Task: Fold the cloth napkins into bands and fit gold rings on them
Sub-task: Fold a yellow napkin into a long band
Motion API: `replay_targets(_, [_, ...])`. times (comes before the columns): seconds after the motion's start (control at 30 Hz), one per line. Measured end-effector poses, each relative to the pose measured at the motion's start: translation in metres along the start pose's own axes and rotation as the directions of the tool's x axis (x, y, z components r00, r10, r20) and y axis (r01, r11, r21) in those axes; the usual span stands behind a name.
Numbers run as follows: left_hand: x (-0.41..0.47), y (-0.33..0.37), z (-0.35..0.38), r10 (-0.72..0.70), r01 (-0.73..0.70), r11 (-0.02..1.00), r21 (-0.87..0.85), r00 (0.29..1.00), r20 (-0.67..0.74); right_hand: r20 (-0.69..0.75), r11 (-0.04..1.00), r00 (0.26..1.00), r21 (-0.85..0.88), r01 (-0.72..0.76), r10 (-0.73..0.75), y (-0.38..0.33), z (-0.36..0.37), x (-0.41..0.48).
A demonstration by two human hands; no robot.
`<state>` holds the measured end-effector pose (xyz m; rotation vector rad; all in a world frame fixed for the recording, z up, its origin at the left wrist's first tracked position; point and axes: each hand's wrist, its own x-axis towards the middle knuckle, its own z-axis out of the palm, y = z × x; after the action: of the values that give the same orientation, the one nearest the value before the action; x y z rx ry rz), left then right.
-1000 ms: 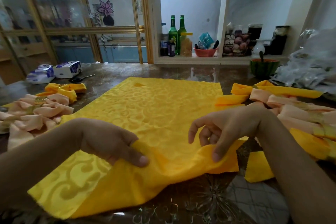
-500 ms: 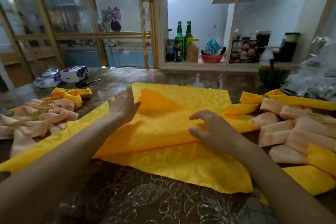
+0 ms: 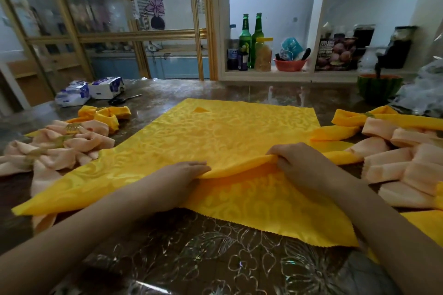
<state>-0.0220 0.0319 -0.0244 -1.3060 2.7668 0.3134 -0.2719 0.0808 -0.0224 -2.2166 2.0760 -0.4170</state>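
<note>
Since the earlier frame both hands are back from the far reach to mid-cloth. Left hand (image 3: 182,175) pinches a raised fold in the yellow napkin (image 3: 227,132), which lies spread on the bench (image 3: 215,258); right hand (image 3: 304,163) pinches the same ridge. Judgement: band folding just begun, ring not yet fitted.

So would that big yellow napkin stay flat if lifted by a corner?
Probably not: the yellow napkin sags in a soft ridge between the left hand and right hand. It may also slide easily on the glossy table.
</note>
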Motion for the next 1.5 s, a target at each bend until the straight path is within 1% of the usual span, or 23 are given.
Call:
replay_targets(0.03, [-0.003, 0.001, -0.004, -0.009, 0.01, 1.0, -0.027, 0.999, 0.046, 0.037, 1.0, 0.999, 0.014, 0.013, -0.013, 0.001, -0.008, -0.003])
replay_targets(0.1, [-0.013, 0.002, -0.017, 0.006, 0.016, 0.994, -0.107, 0.979, 0.205, 0.203, 0.995, 0.979, 0.103, 0.011, -0.032, 0.001, -0.023, -0.01])
replay_targets(0.17, [-0.023, 0.001, -0.027, 0.018, 0.043, 0.985, -0.166, 0.937, 0.348, 0.379, 0.983, 0.925, 0.179, -0.038, -0.033, -0.003, -0.033, -0.015])
replay_targets(0.2, [-0.027, 0.002, -0.028, -0.013, 0.082, 0.982, -0.172, 0.928, 0.372, 0.419, 0.983, 0.908, 0.174, -0.059, -0.02, -0.006, -0.032, -0.015])
replay_targets(0.23, [-0.027, 0.001, -0.025, -0.048, 0.11, 0.982, -0.152, 0.932, 0.36, 0.428, 0.986, 0.904, 0.151, -0.074, 0.002, -0.009, -0.029, -0.014])
replay_targets(0.33, [-0.021, -0.002, -0.003, -0.096, 0.104, 0.995, -0.013, 0.959, 0.267, 0.444, 0.996, 0.896, 0.055, -0.064, 0.033, -0.016, -0.008, -0.012])
replay_targets(0.37, [-0.018, -0.004, 0.003, -0.104, 0.107, 0.994, 0.004, 0.963, 0.25, 0.452, 0.997, 0.891, 0.038, -0.063, 0.039, -0.017, -0.001, -0.011])
replay_targets(0.43, [-0.013, -0.01, 0.009, -0.113, 0.118, 0.993, -0.01, 0.968, 0.225, 0.44, 0.998, 0.896, -0.008, -0.069, 0.065, -0.019, 0.008, -0.009])
replay_targets(0.5, [-0.009, -0.014, 0.01, -0.118, 0.124, 0.992, -0.019, 0.97, 0.212, 0.397, 0.996, 0.914, -0.036, -0.077, 0.085, -0.019, 0.013, -0.005])
replay_targets(0.63, [0.001, -0.019, 0.009, -0.152, 0.161, 0.986, -0.033, 0.969, 0.194, 0.231, 0.998, 0.972, 0.032, -0.053, 0.044, -0.019, 0.017, 0.001])
replay_targets(0.7, [0.011, -0.027, 0.011, -0.17, 0.177, 0.984, -0.028, 0.971, 0.168, 0.153, 0.997, 0.988, 0.07, -0.036, 0.025, -0.018, 0.016, 0.001])
replay_targets(0.77, [0.022, -0.034, 0.01, -0.184, 0.188, 0.982, -0.018, 0.973, 0.143, 0.111, 0.994, 0.994, 0.104, -0.023, 0.011, -0.018, 0.015, 0.002])
replay_targets(0.87, [0.038, -0.042, 0.008, -0.192, 0.197, 0.98, -0.032, 0.975, 0.114, 0.109, 0.991, 0.994, 0.13, 0.007, -0.021, -0.018, 0.015, 0.001])
replay_targets(1.03, [0.056, -0.051, 0.007, -0.212, 0.215, 0.976, -0.029, 0.974, 0.074, 0.159, 0.995, 0.986, 0.095, 0.043, -0.058, -0.013, 0.015, 0.002])
replay_targets(1.13, [0.062, -0.056, 0.007, -0.232, 0.233, 0.972, -0.013, 0.971, 0.05, 0.163, 0.997, 0.986, 0.081, 0.015, -0.028, -0.01, 0.012, 0.002])
replay_targets(1.27, [0.068, -0.058, 0.008, -0.251, 0.251, 0.968, -0.003, 0.967, 0.047, 0.103, 0.998, 0.994, 0.04, -0.051, 0.047, -0.001, 0.01, 0.0])
replay_targets(1.5, [0.056, -0.061, 0.01, -0.26, 0.26, 0.966, 0.006, 0.964, 0.064, 0.089, 0.997, 0.994, 0.043, -0.066, 0.062, 0.008, 0.015, 0.004])
